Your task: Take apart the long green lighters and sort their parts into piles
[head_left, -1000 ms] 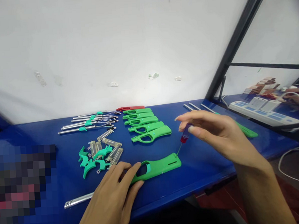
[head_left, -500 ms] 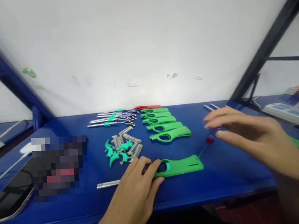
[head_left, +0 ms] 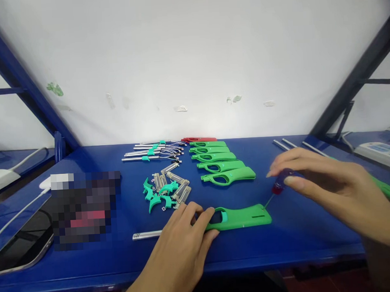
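Note:
My left hand (head_left: 180, 247) presses down on the left end of a green plastic handle shell (head_left: 243, 217) lying flat near the table's front edge, fingers curled over its finger hole. A metal tube (head_left: 146, 235) sticks out to the left from under that hand. My right hand (head_left: 331, 187) pinches a small screwdriver (head_left: 278, 186) with a red and blue grip. Its thin tip (head_left: 266, 203) touches the shell's right end.
Several green handle shells (head_left: 225, 166) and one red shell (head_left: 197, 139) lie in a row behind. Teal triggers and clear small parts (head_left: 166, 191) are piled to the left, wired metal tubes (head_left: 152, 151) beyond. A phone (head_left: 20, 242) lies far left; a power strip (head_left: 380, 149) far right.
The view has swung left, so everything sits further right in frame. My right hand has kept the screwdriver at the shell's right end. My left hand has stayed on the shell.

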Motion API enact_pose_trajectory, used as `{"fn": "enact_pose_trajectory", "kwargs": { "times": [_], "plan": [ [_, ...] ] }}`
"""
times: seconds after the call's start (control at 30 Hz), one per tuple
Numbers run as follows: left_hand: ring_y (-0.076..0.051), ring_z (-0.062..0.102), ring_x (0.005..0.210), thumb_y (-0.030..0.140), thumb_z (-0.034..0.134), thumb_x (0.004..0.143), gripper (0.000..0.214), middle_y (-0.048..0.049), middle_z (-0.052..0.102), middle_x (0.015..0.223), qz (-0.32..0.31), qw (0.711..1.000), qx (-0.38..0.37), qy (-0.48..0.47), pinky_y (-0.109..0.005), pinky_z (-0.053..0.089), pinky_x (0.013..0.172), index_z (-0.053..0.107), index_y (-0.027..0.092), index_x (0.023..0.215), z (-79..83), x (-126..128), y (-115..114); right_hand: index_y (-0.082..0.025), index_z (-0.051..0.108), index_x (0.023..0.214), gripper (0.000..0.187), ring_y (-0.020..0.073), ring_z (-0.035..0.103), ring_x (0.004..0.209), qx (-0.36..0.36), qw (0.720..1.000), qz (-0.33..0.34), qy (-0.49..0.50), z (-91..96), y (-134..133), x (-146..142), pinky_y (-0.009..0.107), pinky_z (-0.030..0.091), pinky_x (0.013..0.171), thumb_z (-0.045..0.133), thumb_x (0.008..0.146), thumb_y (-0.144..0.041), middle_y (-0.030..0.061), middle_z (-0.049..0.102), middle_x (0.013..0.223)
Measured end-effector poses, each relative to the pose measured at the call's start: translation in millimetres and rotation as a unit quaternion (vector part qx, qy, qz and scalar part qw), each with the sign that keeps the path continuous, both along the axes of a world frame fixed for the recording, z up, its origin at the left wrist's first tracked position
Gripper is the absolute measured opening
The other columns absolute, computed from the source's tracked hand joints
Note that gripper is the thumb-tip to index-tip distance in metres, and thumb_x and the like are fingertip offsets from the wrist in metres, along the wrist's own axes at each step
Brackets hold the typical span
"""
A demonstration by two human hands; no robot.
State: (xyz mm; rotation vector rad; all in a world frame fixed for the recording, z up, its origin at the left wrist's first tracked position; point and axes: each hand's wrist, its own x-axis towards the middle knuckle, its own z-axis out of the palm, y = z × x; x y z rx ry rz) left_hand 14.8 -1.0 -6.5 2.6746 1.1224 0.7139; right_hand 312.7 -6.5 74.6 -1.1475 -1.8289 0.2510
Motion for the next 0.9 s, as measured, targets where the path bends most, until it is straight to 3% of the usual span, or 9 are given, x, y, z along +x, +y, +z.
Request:
{"fn": "enact_pose_trajectory", "kwargs": {
  "times": [0.1,0.2,0.3,0.4,0.47,0.63,0.73,0.8,0.9],
  "plan": [
    [-0.031,0.071,0.101,0.016,0.058,0.11,0.034,-0.011,0.07,0.118,0.002,1.0,0.005,0.0,-0.053,0.067,0.091,0.066,0.018,0.143,-1.0,-0.1,0.5,-0.035,0.085,0.105,0.013,0.0206,0.078,0.081,-0.029,0.999,-0.014,0.013,-2.7,-1.7,-1.1,0.028,0.066,0.072,0.08,0.098,-0.044,0.0013,0.083,0.094],
    [-0.03,0.072,0.099,0.017,0.058,0.11,0.033,-0.0107,0.07,0.117,-0.001,1.0,0.016,-0.003,-0.052,0.067,0.089,0.066,0.019,0.142,-3.0,-0.6,0.9,-0.036,0.082,0.122,0.022,0.0201,0.08,0.084,0.001,1.0,-0.025,0.009,-5.0,-4.5,2.2,0.029,0.066,0.078,0.075,0.102,-0.041,0.0007,0.083,0.097],
    [-0.031,0.072,0.1,0.018,0.057,0.111,0.033,-0.0106,0.07,0.117,-0.002,1.0,0.019,-0.002,-0.052,0.067,0.089,0.066,0.02,0.142,-3.9,-0.5,1.4,-0.037,0.082,0.11,0.013,0.0199,0.078,0.086,0.015,1.0,-0.014,-0.017,-4.2,-5.3,4.0,0.03,0.065,0.079,0.07,0.106,-0.037,0.0002,0.083,0.099],
    [-0.031,0.072,0.102,0.019,0.055,0.112,0.034,-0.0111,0.07,0.119,-0.001,1.0,0.019,0.001,-0.053,0.067,0.09,0.065,0.02,0.144,-4.7,-0.3,2.2,-0.035,0.08,0.099,0.004,0.0241,0.074,0.098,0.028,1.0,0.002,0.013,-2.8,-3.8,4.0,0.032,0.063,0.08,0.082,0.096,-0.033,0.0017,0.079,0.101],
    [-0.031,0.072,0.102,0.019,0.054,0.112,0.034,-0.0113,0.07,0.119,-0.001,1.0,0.023,0.001,-0.054,0.067,0.09,0.064,0.019,0.144,-5.8,-0.7,2.7,-0.033,0.079,0.094,0.01,0.0241,0.072,0.095,0.034,0.999,0.007,0.035,-2.8,-2.5,4.1,0.033,0.062,0.079,0.087,0.091,-0.028,0.0016,0.077,0.096],
    [-0.03,0.073,0.101,0.021,0.052,0.113,0.033,-0.0108,0.07,0.119,-0.001,0.999,0.032,0.002,-0.052,0.067,0.091,0.064,0.021,0.145,-7.5,-3.6,3.1,-0.039,0.082,0.116,0.016,0.0242,0.077,0.094,-0.014,0.999,0.006,0.031,-3.3,-1.9,4.0,0.037,0.066,0.078,0.073,0.104,-0.036,0.002,0.082,0.11],
    [-0.031,0.073,0.102,0.022,0.052,0.113,0.034,-0.0114,0.069,0.12,-0.004,1.0,0.031,-0.002,-0.051,0.067,0.09,0.063,0.021,0.146,-7.2,-4.4,3.7,-0.037,0.083,0.102,0.006,0.0247,0.074,0.105,-0.002,0.999,0.024,0.032,-3.5,-2.5,3.6,0.034,0.064,0.083,0.078,0.1,-0.036,0.0021,0.079,0.11],
    [-0.031,0.073,0.102,0.022,0.051,0.114,0.035,-0.012,0.069,0.12,-0.005,1.0,0.027,-0.006,-0.051,0.067,0.089,0.063,0.02,0.146,-7.2,-4.2,4.4,-0.037,0.083,0.098,0.005,0.0229,0.071,0.1,0.014,0.999,0.027,0.044,-4.2,-2.7,3.9,0.032,0.062,0.081,0.085,0.095,-0.034,0.001,0.076,0.103],
    [-0.031,0.072,0.102,0.023,0.051,0.114,0.034,-0.012,0.069,0.12,-0.005,1.0,0.023,-0.006,-0.052,0.067,0.089,0.063,0.019,0.146,-7.4,-3.6,4.6,-0.042,0.082,0.115,0.019,0.0211,0.071,0.093,-0.007,0.999,0.02,0.049,-5.2,-2.5,5.1,0.033,0.063,0.077,0.079,0.1,-0.032,0.0004,0.077,0.106]
  ]
}}
